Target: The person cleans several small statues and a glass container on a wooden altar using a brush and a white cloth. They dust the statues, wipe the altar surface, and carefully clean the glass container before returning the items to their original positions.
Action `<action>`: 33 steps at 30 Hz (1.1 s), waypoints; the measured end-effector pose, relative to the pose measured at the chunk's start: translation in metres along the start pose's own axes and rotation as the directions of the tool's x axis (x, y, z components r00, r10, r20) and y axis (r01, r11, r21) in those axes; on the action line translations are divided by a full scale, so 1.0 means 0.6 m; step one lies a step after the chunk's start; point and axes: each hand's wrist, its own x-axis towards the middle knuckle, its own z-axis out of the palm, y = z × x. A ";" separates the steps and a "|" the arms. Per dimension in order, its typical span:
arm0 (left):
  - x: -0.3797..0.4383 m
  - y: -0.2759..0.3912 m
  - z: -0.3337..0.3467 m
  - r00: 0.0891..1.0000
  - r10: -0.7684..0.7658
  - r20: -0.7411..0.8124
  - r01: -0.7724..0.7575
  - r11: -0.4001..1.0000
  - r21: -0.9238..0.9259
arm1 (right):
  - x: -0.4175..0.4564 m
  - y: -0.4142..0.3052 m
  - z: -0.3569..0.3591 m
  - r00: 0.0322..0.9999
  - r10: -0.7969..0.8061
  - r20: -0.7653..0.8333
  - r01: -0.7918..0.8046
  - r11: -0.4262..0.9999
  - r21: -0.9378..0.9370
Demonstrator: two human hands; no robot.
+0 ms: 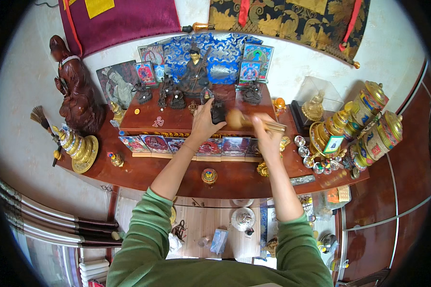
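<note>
Above the raised wooden shelf point(176, 120), my left hand point(204, 120) is spread around the left side of a small dark figure point(218, 112), with its fingertips close to a small clear-framed ornament point(207, 94). Whether the fingers grip the figure cannot be told. My right hand point(267, 134) is closed on the golden handle of a soft round-headed brush point(235, 119), blurred, whose head lies just right of the dark figure. Behind them a large dark seated statue point(195, 73) stands before blue brocade. Small dark statuettes point(177, 99) stand to the left, another point(252, 94) to the right.
A row of small picture cards point(209, 147) leans along the shelf's front. A carved wooden statue point(77, 93) and a tiered gold ornament point(80, 152) stand left. At right are a boxed gold statue point(314, 106), glass balls point(308, 162) and prayer wheels point(379, 140). A small ornate pot point(209, 176) stands in front.
</note>
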 end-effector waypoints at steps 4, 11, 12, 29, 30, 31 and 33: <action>0.004 -0.002 0.017 0.998 0.028 -0.052 -0.027 0.999 0.019 | 0.066 0.081 0.067 0.990 -0.060 0.125 0.052 0.996 0.066; 0.004 -0.008 0.017 0.999 -0.042 -0.006 0.042 0.999 -0.005 | 0.076 0.105 0.050 0.972 -0.233 0.003 0.233 0.972 -0.021; 0.005 -0.010 0.018 0.999 -0.029 -0.016 0.029 1.000 -0.010 | 0.068 0.080 0.060 0.984 -0.130 0.120 0.128 0.992 0.019; -0.003 -0.007 -0.002 0.997 -0.047 0.059 0.053 0.993 -0.101 | -0.016 0.034 -0.037 0.993 -0.090 -0.082 0.065 0.962 -0.264; -0.002 -0.001 -0.007 0.998 -0.037 0.050 0.043 0.991 -0.123 | -0.033 0.025 -0.054 0.989 -0.093 -0.111 0.063 0.967 -0.247; 0.001 0.010 -0.017 0.999 -0.034 0.026 0.038 0.981 -0.190 | -0.047 0.014 -0.065 0.986 -0.095 -0.140 0.062 0.972 -0.225; -0.006 0.042 -0.049 0.999 -0.031 -0.018 0.023 0.947 -0.319 | -0.079 -0.045 -0.086 0.977 -0.035 -0.209 0.006 0.991 -0.136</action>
